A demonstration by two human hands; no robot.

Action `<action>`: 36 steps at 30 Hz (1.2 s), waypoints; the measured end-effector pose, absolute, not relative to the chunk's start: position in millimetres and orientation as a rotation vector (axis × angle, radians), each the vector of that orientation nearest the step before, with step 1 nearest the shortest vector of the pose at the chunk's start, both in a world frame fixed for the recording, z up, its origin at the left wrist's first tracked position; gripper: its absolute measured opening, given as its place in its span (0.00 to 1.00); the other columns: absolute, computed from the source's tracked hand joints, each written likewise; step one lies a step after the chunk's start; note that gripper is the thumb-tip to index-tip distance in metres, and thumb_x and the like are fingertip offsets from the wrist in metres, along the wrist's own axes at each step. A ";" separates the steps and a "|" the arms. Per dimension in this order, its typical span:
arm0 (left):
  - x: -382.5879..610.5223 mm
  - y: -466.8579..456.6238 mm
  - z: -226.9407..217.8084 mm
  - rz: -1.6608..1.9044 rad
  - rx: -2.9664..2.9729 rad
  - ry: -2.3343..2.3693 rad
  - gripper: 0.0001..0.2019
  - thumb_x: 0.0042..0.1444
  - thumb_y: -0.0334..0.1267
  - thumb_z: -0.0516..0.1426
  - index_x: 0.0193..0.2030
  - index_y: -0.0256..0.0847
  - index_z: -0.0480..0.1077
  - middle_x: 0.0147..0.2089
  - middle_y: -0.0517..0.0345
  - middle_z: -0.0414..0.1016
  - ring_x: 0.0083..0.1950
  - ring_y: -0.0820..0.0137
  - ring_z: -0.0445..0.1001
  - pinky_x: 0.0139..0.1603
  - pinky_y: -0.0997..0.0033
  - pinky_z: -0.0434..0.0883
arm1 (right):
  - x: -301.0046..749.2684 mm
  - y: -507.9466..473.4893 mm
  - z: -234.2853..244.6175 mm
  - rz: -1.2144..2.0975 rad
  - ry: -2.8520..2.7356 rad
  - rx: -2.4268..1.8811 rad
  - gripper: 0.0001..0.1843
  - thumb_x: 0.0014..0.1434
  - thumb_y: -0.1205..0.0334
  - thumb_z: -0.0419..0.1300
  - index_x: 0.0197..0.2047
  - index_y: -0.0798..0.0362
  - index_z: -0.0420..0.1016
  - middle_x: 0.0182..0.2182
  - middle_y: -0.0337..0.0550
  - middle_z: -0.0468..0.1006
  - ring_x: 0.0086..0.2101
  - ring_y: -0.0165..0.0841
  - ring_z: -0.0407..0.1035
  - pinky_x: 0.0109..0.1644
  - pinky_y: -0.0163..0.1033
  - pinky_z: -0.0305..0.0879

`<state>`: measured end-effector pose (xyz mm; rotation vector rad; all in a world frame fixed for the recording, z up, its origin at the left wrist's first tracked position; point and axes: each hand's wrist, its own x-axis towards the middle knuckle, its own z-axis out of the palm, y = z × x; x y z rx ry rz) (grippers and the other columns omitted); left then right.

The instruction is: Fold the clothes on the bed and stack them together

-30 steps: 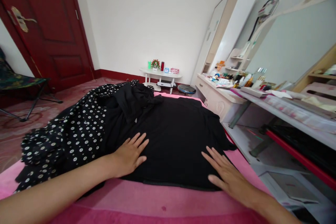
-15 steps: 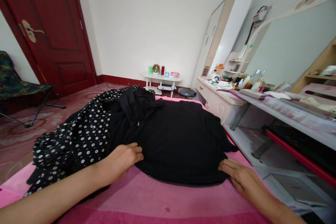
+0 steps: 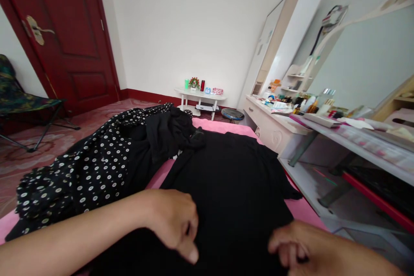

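Lying spread on the pink bed (image 3: pixel 223 128), a plain matte black garment (image 3: pixel 233 181) is seen, its long axis running away toward the far wall. Its near hem is clamped in the curled fingers of the left hand (image 3: pixel 174 220) and right hand (image 3: pixel 297 246); a dotted garment (image 3: pixel 90 168) is heaped against its left side.
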<state>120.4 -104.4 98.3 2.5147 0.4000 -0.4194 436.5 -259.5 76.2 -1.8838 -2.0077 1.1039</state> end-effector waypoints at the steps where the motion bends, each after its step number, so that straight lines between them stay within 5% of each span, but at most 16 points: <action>1: 139.1 -93.0 93.5 -0.319 2.544 0.434 0.17 0.53 0.51 0.56 0.43 0.44 0.77 0.36 0.55 0.80 0.36 0.64 0.77 0.35 0.69 0.71 | 429.5 -235.5 80.3 1.130 -2.009 -1.833 0.18 0.50 0.57 0.63 0.45 0.51 0.77 0.34 0.43 0.79 0.32 0.31 0.73 0.34 0.31 0.66; 5: 208.0 -40.1 48.5 0.210 2.718 0.847 0.28 0.56 0.45 0.53 0.62 0.36 0.62 0.63 0.42 0.63 0.61 0.56 0.64 0.59 0.59 0.64 | 411.5 -127.2 62.2 0.584 -2.057 -1.684 0.17 0.54 0.63 0.58 0.49 0.52 0.74 0.45 0.46 0.76 0.45 0.35 0.70 0.52 0.40 0.64; 8: 235.2 -7.9 7.9 0.341 2.691 1.151 0.34 0.59 0.53 0.48 0.67 0.31 0.54 0.70 0.40 0.48 0.70 0.53 0.46 0.67 0.51 0.49 | 413.2 -60.6 24.3 0.247 -2.058 -1.672 0.22 0.55 0.64 0.56 0.54 0.54 0.70 0.56 0.51 0.69 0.56 0.38 0.62 0.62 0.44 0.55; 16: 239.7 7.3 -21.6 0.459 2.688 1.229 0.37 0.59 0.61 0.37 0.68 0.41 0.51 0.72 0.50 0.42 0.72 0.56 0.37 0.69 0.46 0.39 | 474.3 66.2 -15.2 0.087 -2.231 -2.041 0.30 0.64 0.43 0.39 0.67 0.40 0.50 0.68 0.39 0.47 0.66 0.40 0.38 0.65 0.60 0.38; 23: 238.0 7.7 -15.2 0.422 2.635 1.222 0.37 0.59 0.62 0.36 0.69 0.41 0.50 0.72 0.51 0.40 0.72 0.57 0.35 0.69 0.47 0.38 | 484.7 117.3 -27.5 -0.104 -1.574 -2.674 0.32 0.65 0.45 0.33 0.69 0.44 0.46 0.69 0.46 0.43 0.66 0.48 0.35 0.63 0.65 0.32; 29: 235.5 8.2 -14.1 0.418 2.623 1.199 0.38 0.58 0.63 0.36 0.69 0.40 0.49 0.72 0.50 0.41 0.72 0.57 0.36 0.69 0.47 0.38 | 435.6 57.8 -28.6 -0.046 -1.651 -2.593 0.34 0.64 0.42 0.33 0.69 0.45 0.45 0.69 0.48 0.39 0.66 0.49 0.30 0.64 0.64 0.32; 36: 223.5 -7.6 -10.5 0.441 2.605 1.083 0.42 0.57 0.64 0.39 0.69 0.32 0.49 0.71 0.43 0.41 0.72 0.52 0.36 0.70 0.52 0.40 | 391.6 -24.2 -28.8 -0.033 -1.911 -2.339 0.32 0.65 0.46 0.37 0.69 0.47 0.46 0.68 0.45 0.44 0.66 0.47 0.37 0.64 0.61 0.39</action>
